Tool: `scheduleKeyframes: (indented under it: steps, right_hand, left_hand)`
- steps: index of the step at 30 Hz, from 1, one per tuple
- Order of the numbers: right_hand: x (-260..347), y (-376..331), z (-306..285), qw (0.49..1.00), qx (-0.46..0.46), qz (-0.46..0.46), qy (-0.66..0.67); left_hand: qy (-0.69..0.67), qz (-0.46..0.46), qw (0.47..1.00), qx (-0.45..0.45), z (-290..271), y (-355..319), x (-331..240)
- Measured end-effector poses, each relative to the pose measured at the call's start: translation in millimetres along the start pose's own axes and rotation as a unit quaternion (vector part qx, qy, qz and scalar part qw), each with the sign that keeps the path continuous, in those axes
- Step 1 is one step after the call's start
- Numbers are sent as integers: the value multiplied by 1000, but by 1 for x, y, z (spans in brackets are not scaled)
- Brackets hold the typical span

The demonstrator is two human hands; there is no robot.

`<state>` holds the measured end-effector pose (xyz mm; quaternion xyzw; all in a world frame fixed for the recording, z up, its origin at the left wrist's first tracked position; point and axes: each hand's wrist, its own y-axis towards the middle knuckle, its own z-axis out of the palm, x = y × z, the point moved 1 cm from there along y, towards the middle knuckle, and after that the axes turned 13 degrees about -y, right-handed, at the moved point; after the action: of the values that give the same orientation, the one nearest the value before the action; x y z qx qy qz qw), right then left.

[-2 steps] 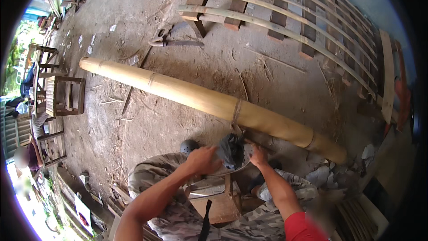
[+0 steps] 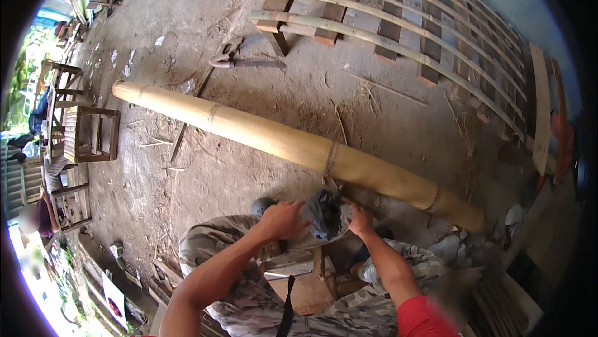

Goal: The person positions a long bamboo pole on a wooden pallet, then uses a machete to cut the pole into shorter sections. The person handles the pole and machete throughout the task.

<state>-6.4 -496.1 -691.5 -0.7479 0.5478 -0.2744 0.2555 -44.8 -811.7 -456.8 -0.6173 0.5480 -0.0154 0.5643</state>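
A dark grey crumpled cloth [image 2: 324, 214] lies on a round, pale surface [image 2: 303, 241] between my knees. My left hand [image 2: 285, 220] is at the cloth's left side, fingers stretched toward it and apart. To the cloth's right, my right hand [image 2: 359, 220] rests by the rim of the round surface, its fingers loosely bent and holding nothing I can see. Just beyond my hands a long, thick bamboo pole [image 2: 268, 137] lies slantwise across the ground, from far left to near right. A dark, thin piece shows between the cloth and the pole; its kind is unclear.
A rack of bamboo strips on wooden beams [image 2: 386, 32] stands at the far right. A curved-blade handsaw [image 2: 249, 63] lies beyond the pole. Wooden chairs [image 2: 92, 134] stand at the left, with a person [image 2: 47, 215] near them. Rubble [image 2: 451, 243] and sticks litter the ground.
My left hand has shifted slightly up, and its fingers have spread beside the cloth. The right hand has barely moved; the pole lies as before.
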Motion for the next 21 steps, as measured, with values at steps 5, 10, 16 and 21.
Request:
scheduleKeyframes:
  steps: [5,10,16,21]
  right_hand:
    - [1,30,-5,997,-18,-57,-42]
    - [-3,45,-11,993,-77,-82,-42]
    - [-13,53,0,987,-96,-90,-91]
    - [6,50,-24,990,-87,-97,-53]
  left_hand:
    - [23,37,997,-69,-31,38,-3]
    - [21,89,993,-80,-34,46,-10]
    - [95,98,990,-37,-2,46,3]
    - [82,170,982,4,48,64,7]
